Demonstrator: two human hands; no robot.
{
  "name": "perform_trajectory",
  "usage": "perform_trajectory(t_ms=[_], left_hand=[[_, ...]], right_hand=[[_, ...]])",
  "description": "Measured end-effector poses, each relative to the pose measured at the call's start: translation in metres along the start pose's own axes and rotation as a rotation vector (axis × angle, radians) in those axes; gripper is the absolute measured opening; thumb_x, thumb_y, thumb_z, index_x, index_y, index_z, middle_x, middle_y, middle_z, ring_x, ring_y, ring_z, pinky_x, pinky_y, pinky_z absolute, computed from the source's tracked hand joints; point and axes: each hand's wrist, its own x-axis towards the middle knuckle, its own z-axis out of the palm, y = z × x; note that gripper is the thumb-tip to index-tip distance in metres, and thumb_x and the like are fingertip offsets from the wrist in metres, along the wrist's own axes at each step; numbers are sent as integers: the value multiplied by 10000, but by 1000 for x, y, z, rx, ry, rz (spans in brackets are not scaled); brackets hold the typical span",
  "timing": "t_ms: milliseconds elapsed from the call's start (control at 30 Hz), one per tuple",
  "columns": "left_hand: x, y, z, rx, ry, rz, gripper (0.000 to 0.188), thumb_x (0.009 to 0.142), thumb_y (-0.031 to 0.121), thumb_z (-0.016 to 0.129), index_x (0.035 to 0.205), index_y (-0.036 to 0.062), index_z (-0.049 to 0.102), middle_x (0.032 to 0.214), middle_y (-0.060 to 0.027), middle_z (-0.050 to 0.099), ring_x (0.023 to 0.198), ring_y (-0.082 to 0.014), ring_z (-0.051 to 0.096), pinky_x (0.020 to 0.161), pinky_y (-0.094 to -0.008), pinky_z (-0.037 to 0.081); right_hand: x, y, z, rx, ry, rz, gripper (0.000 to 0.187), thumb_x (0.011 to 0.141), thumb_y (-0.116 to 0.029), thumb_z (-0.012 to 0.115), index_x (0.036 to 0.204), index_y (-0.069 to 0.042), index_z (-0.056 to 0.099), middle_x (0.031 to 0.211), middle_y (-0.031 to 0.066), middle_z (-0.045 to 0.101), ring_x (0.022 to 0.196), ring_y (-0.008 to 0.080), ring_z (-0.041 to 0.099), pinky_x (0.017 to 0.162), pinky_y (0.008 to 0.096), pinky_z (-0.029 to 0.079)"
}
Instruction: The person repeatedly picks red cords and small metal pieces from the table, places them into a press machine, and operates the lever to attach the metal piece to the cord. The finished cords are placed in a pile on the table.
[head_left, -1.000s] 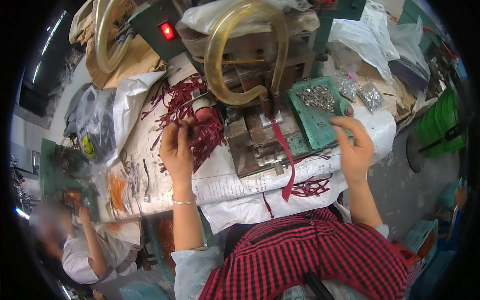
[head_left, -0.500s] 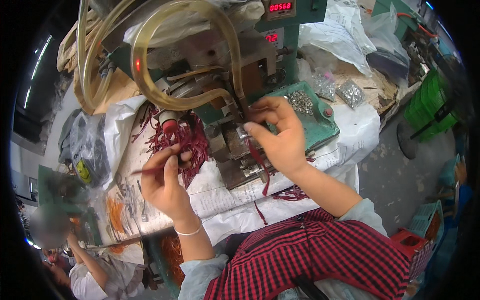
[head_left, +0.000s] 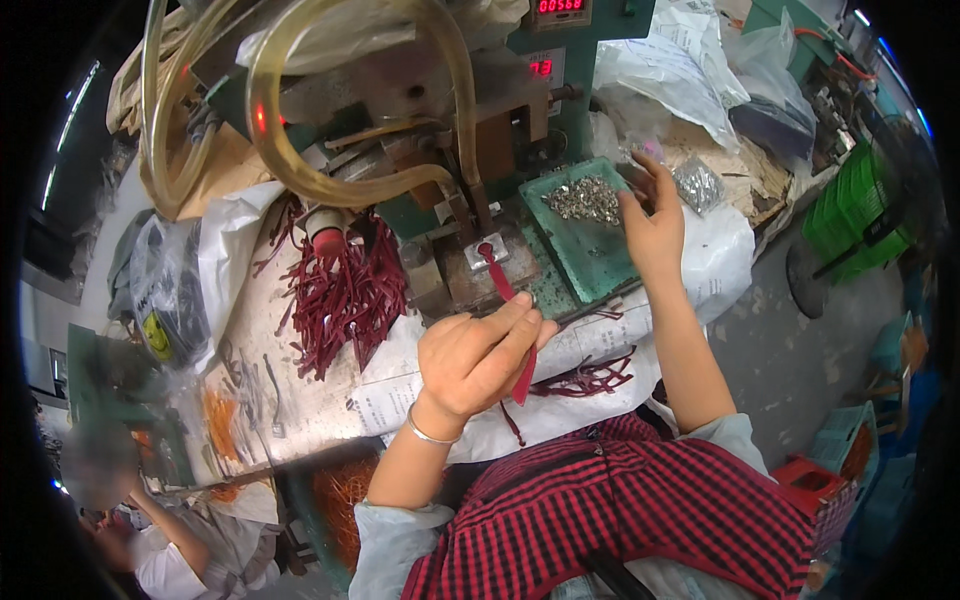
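- Worn on the head, left of a side-by-side pair, looking steeply down onto the worktop point(head_left: 252, 335).
- Near enough to frame left fingers point(head_left: 505, 340) and right fingers point(head_left: 660, 183).
- Bent fisheye-wide, perhaps too blurred to trust at far left.

Near the worktop's point(head_left: 310, 402) front edge, pinched a dark red strap point(head_left: 498, 277) in the left hand point(head_left: 478, 358), the strap's far end on a metal plate point(head_left: 476, 261). Held the right hand point(head_left: 655, 225), thumb and fingers parted, at the right edge of a green tray point(head_left: 588, 265) of silvery pieces point(head_left: 582, 200). Had a red heap point(head_left: 350, 300) left of the plate.
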Motion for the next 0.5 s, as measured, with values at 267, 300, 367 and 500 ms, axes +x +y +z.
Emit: perform_trajectory(t_ms=[267, 300, 367, 500], left_hand=[[-4, 1, -2, 30, -30, -49, 340, 729, 134, 921, 1027, 89, 762, 1003, -87, 784, 674, -144, 677, 538, -253, 476], [-3, 6, -6, 21, -55, -89, 337, 732, 113, 914, 1029, 89, 756, 1003, -94, 790, 695, -158, 691, 562, -265, 500], [-7, 15, -13, -7, -94, -184, 332, 741, 82, 896, 1041, 87, 752, 1024, -107, 794, 725, -186, 712, 592, -285, 527], [-39, 32, -35, 22, -87, -262, 281, 788, 69, 842, 1054, 89, 752, 1109, -95, 781, 635, -171, 631, 522, -290, 433]], right_hand=[[-49, -13, -21, -566, -244, -35, 165, 794, -104, 747, 950, -55, 721, 1024, 131, 677, 995, 361, 642, 889, 447, 511], [-51, -13, -18, -639, -251, -75, 157, 793, -109, 752, 936, -56, 715, 986, 132, 666, 984, 366, 632, 885, 461, 506], [-52, -12, -8, -696, -214, -151, 119, 788, -124, 756, 876, -63, 705, 940, 133, 648, 993, 368, 618, 869, 486, 495], [-49, -11, -4, -790, -218, -199, 91, 803, -129, 740, 858, -65, 706, 916, 125, 692, 931, 364, 660, 817, 488, 512]])
